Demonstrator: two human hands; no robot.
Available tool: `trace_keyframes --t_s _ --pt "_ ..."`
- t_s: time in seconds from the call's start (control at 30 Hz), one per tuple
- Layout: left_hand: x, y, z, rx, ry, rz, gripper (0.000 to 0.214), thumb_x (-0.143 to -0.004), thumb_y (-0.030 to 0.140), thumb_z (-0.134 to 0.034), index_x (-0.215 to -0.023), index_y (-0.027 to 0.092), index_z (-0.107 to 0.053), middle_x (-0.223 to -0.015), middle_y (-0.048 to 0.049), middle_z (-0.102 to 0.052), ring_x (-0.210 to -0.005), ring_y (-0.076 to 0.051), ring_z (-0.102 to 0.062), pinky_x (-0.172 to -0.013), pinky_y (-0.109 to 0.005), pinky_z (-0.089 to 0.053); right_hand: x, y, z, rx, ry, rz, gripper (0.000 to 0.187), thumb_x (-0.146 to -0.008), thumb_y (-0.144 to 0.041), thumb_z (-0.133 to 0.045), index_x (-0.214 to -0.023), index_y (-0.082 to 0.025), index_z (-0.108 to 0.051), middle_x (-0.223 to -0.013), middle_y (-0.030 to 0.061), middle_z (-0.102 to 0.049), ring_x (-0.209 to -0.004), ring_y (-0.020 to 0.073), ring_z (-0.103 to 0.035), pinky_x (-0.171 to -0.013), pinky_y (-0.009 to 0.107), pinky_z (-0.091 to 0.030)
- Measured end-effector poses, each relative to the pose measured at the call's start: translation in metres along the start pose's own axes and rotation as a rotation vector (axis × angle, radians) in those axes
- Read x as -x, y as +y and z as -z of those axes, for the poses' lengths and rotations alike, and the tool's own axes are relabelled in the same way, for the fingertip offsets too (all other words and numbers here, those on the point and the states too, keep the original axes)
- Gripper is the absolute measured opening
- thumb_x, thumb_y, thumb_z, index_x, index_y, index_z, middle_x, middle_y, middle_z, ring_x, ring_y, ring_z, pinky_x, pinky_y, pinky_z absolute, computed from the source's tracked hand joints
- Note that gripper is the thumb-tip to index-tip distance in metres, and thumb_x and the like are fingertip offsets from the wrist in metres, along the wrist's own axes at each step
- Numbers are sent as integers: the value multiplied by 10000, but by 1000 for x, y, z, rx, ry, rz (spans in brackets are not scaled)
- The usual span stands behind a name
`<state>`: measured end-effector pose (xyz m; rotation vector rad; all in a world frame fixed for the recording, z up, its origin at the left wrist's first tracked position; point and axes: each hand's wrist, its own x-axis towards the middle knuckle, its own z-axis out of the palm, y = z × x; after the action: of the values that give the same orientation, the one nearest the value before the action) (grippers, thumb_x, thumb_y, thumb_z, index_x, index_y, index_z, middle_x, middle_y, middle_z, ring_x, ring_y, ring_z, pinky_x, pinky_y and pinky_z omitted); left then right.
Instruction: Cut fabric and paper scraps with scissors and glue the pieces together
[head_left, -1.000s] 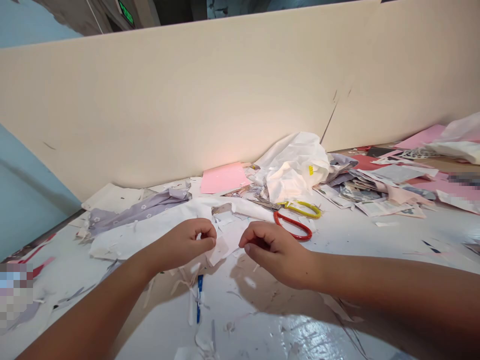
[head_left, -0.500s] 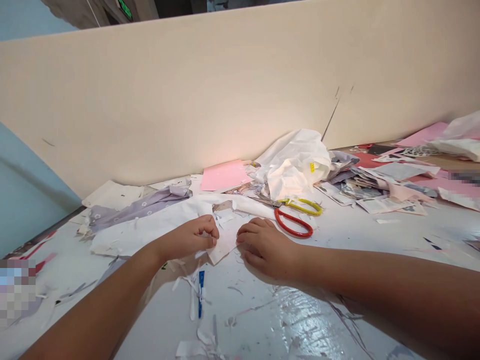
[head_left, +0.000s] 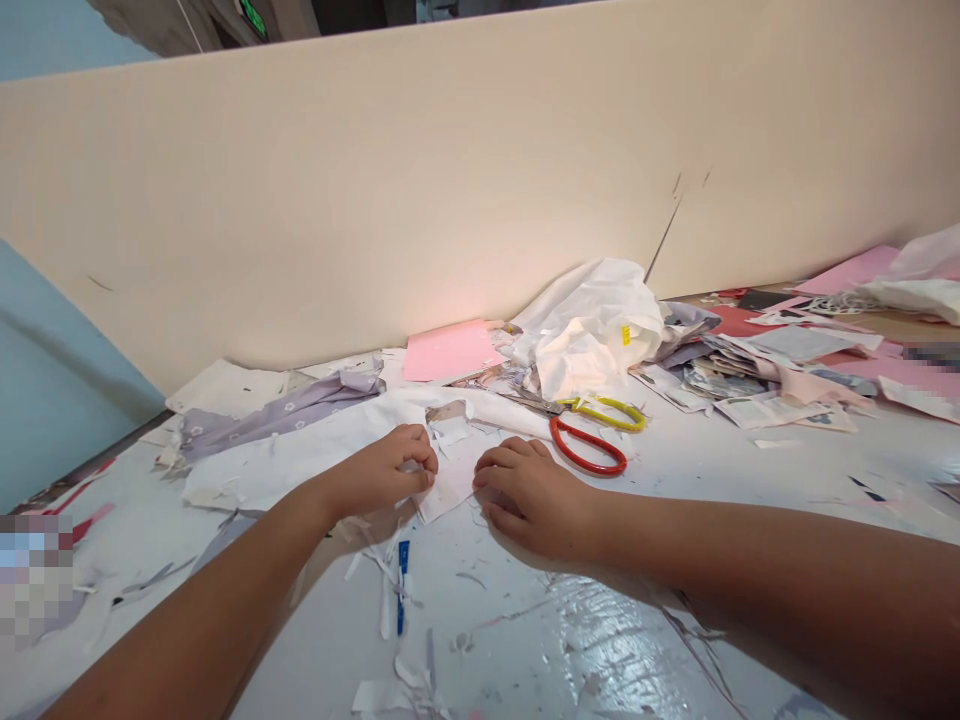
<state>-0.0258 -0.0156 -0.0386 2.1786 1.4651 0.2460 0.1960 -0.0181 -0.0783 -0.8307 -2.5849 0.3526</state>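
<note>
A small, pale pinkish-white square, paper or cloth, lies flat on the table between my hands. My left hand pinches its left edge between thumb and bent forefinger. At the right edge, the curled fingers of my right hand press on it; their tips partly hide that side. Scissors with one red and one yellow handle lie just beyond my right hand, blades slightly apart and pointing left. White cloth spreads behind my left hand, with a lilac flowered cloth farther back.
A beige board stands along the back. Against it lie a pink sheet and a crumpled white bag. Stacked cut pieces are at the right. A blue strip and scraps litter the front of the table.
The near corner of the pale square has shifted very slightly away from me. Both hands keep almost the same place and grip.
</note>
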Motion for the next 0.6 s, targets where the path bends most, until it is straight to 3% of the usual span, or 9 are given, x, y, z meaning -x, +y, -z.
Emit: trace_keyframes --t_s 0.6 --pt "-2 2 -8 -132 87 -42 132 -708 242 -416 -601 207 -486 -781 -24 -481 -854 -194 -473 -738 -301 -417 0 -2 1 17 -24 -16 196 -793 -222 -456 -915 -187 -606 -967 66 -572 -918 214 -441 -805 367 -301"
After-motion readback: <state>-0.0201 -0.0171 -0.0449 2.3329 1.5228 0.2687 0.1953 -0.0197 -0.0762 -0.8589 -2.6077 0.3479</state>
